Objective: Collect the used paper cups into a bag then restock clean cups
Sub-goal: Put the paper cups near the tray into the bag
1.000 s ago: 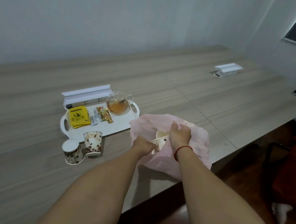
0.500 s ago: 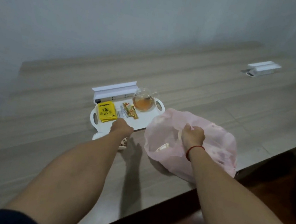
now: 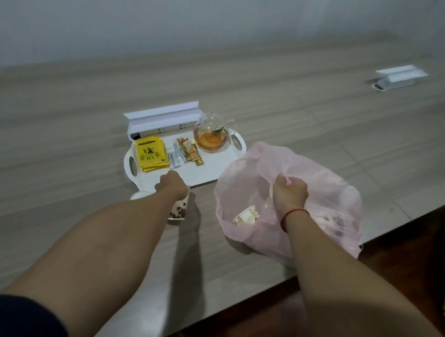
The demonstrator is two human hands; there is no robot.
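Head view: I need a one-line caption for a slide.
Left hand grips a patterned paper cup beside the white tray; right hand holds the pink bag open.

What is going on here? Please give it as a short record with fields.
Left grip: over the top of a cup on the table; fingers hidden
Right grip: pinches the bag rim, holding it open
In bag: one used cup
Tray: teapot, yellow packets
Not yet bagged: that cup, and a second cup beside it
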